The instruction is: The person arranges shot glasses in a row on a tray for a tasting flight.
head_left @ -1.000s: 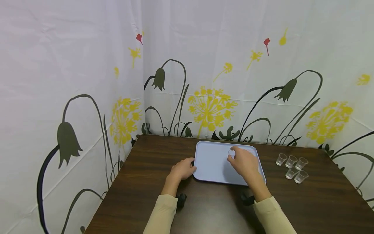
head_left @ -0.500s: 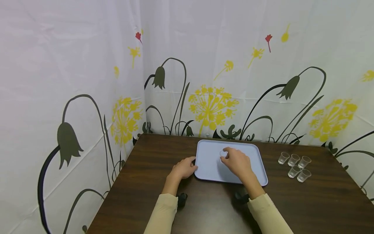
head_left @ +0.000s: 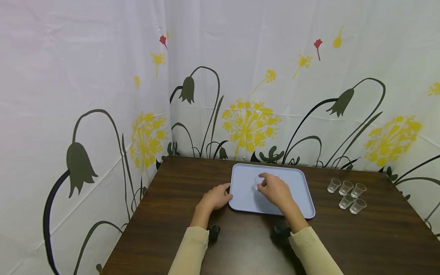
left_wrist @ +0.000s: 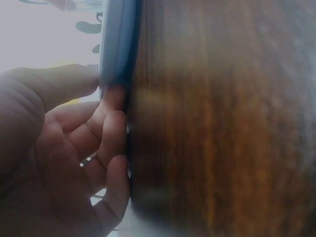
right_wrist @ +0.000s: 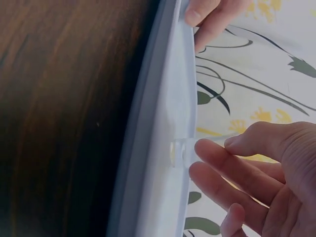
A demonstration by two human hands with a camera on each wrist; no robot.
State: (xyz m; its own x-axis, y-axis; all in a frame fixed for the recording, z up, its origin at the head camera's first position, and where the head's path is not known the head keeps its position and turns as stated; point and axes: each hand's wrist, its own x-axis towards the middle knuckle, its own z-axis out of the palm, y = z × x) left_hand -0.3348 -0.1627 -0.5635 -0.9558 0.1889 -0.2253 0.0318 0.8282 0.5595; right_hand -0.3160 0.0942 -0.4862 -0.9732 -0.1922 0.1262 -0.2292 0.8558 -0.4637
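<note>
A pale blue tray (head_left: 247,198) lies on the dark wooden table. The left hand (head_left: 215,198) grips its left edge; in the left wrist view the thumb of the left hand (left_wrist: 74,133) is on the rim (left_wrist: 113,44) with fingers curled beneath. Over the tray's left half, the right hand (head_left: 276,190) pinches a small clear cup (head_left: 257,182) between thumb and fingers. The right wrist view shows the cup (right_wrist: 178,153) upright, its base at or close to the tray surface, and the right hand (right_wrist: 266,173) around its upper part.
Several clear cups (head_left: 346,188) stand grouped on the table (head_left: 388,221) to the right of the tray. A white curtain (head_left: 220,30) with printed flowers hangs behind the table and along its left side.
The right hand has moved left over the tray with the cup and lowered slightly. The left hand keeps its grip on the tray's edge. The head view has shifted a little.
</note>
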